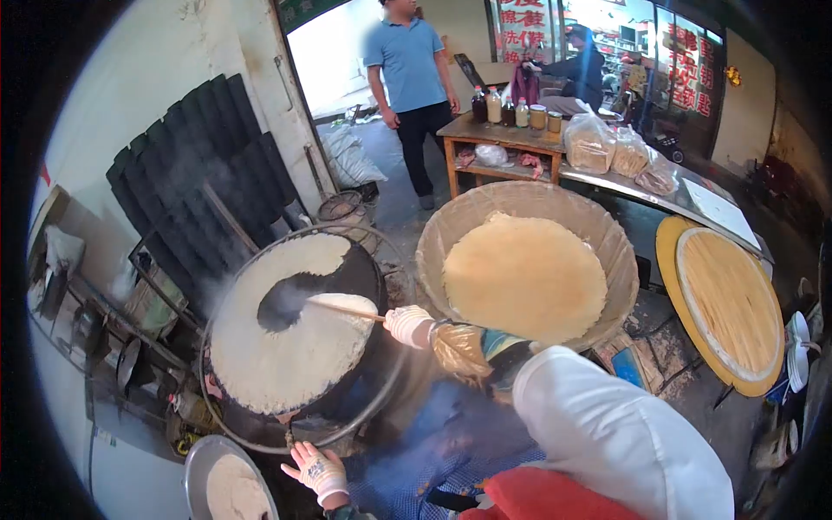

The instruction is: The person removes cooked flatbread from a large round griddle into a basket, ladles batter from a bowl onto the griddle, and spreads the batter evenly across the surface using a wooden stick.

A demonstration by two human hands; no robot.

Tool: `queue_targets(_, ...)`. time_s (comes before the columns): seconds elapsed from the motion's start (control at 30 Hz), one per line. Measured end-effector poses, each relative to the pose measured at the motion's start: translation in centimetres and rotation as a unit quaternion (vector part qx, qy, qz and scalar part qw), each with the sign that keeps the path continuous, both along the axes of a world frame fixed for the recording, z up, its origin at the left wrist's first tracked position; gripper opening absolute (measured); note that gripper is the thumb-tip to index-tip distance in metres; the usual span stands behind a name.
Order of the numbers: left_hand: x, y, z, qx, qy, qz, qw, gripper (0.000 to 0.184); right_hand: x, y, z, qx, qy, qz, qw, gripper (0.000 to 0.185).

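Observation:
A large round black griddle (pixel 368 286) steams at left centre, with pale batter (pixel 260 373) spread in a ring over most of it. Some dark surface shows bare in the middle and toward the upper right. My right hand (pixel 409 327), in a striped glove, is closed around the thin wooden handle of a spreader (pixel 351 310), whose far end reaches the batter. At the griddle's near side, my left hand (pixel 316 472), also gloved, has its fingers spread by the metal ring (pixel 347 431); whether it touches the ring I cannot tell.
A wide lined basket (pixel 433 260) holds a stack of thin tan pancakes (pixel 524 277). A metal basin (pixel 192 472) of pale batter stands at lower left. Bottles and jars sit on a wooden table (pixel 485 130). A round board (pixel 667 260) is at right. A person (pixel 412 69) stands behind.

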State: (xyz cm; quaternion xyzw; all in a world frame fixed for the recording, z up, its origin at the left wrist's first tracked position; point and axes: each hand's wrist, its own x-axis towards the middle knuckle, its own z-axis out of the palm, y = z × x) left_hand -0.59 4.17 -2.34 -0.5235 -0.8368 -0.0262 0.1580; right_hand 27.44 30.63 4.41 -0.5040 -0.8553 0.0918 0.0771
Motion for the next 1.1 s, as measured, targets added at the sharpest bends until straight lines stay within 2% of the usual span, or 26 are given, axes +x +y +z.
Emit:
queue_targets(0.07, -0.2, -0.1, 0.4, -0.009, -0.006, 0.018, 1.0, 0.055, 0.2, -2.0, 1.1, 0.038, -0.029, 0.071, 0.996, 0.026)
queue_targets(0.1, -0.2, -0.1, 0.7, -0.013, -0.012, 0.029, 0.999, 0.057, 0.3, -1.5, -0.2, 0.0, -0.015, 0.083, 0.996, 0.028)
queue_targets(0.13, -0.1, 0.0, 0.9, -0.019, -0.019, 0.039, 0.999, 0.058, 0.8, -0.9, -1.4, 0.001, -0.037, 0.05, 0.998, 0.029)
queue_targets(0.2, -0.5, 0.2, 1.1, -0.027, -0.029, 0.058, 0.998, 0.061, 1.5, 1.1, -2.2, 0.023, 0.016, -0.03, 0.999, 0.031)
queue_targets(0.3, -1.6, 0.3, 1.9, -0.038, -0.032, 0.069, 0.996, 0.065, 0.3, 1.2, -2.3, 0.065, 0.003, 0.019, 0.998, 0.033)
queue_targets(0.33, -1.9, 0.3, 1.0, -0.003, -0.015, 0.056, 0.998, 0.06, -0.4, 0.8, -2.1, 0.061, -0.019, 0.05, 0.997, 0.033)
queue_targets(0.37, 0.3, 0.6, 3.3, 0.011, -0.02, 0.031, 0.999, 0.051, -0.8, -0.6, -1.2, 0.027, -0.029, 0.071, 0.997, 0.033)
queue_targets(0.4, 2.4, 1.0, 5.8, -0.021, -0.1, -0.006, 0.995, 0.046, -1.0, -2.0, -0.1, -0.008, -0.039, 0.092, 0.995, 0.033)
queue_targets(0.43, 4.1, 1.1, 5.7, 0.024, -0.089, -0.062, 0.994, 0.044, -0.8, -2.5, 0.5, 0.002, -0.057, 0.106, 0.993, 0.034)
queue_targets(0.47, 5.8, 1.5, 6.3, -0.017, -0.131, -0.078, 0.988, 0.049, -0.3, -2.3, 0.7, 0.011, -0.074, 0.114, 0.991, 0.035)
queue_targets(0.53, 8.2, 1.7, 1.8, -0.017, -0.078, -0.071, 0.994, 0.067, 0.1, 1.6, -1.5, -0.028, -0.043, -0.012, 0.999, 0.034)
queue_targets(0.6, 8.3, 1.2, 2.1, -0.013, -0.035, -0.068, 0.997, 0.067, -0.8, 1.9, -0.8, -0.009, -0.02, -0.045, 0.999, 0.035)
queue_targets(0.67, 7.5, 0.6, 1.8, 0.002, -0.033, -0.076, 0.997, 0.066, -0.9, 1.0, -1.9, 0.045, 0.006, 0.027, 0.999, 0.04)
queue_targets(0.77, 6.6, 0.7, 1.5, 0.014, -0.022, -0.073, 0.997, 0.064, -0.8, -2.5, -1.1, -0.029, -0.111, 0.109, 0.987, 0.041)
queue_targets(0.8, 6.5, 0.5, 1.7, 0.002, -0.009, -0.07, 0.998, 0.063, -0.6, -1.6, -1.6, -0.031, -0.112, 0.11, 0.987, 0.041)
queue_targets(0.87, 6.1, 0.5, 2.0, 0.003, -0.017, -0.066, 0.998, 0.062, 0.3, 1.6, -1.9, -0.071, -0.067, -0.029, 0.995, 0.041)
queue_targets(0.93, 5.3, 0.2, 1.9, -0.009, -0.021, -0.057, 0.998, 0.061, 0.5, 2.7, -1.3, -0.002, -0.053, -0.032, 0.998, 0.04)
queue_targets(1.03, 4.5, 0.2, 1.7, 0.003, -0.04, -0.043, 0.998, 0.061, -0.2, 1.8, -2.2, 0.071, -0.007, 0.04, 0.997, 0.035)
queue_targets(1.07, 4.6, 0.2, 1.9, 0.01, -0.049, -0.035, 0.998, 0.06, -0.3, 0.9, -1.7, 0.05, -0.035, 0.058, 0.996, 0.035)
queue_targets(1.1, 4.5, 0.1, 2.1, 0.029, -0.054, -0.039, 0.997, 0.06, 0.2, 0.7, -2.6, 0.08, -0.066, 0.107, 0.989, 0.035)
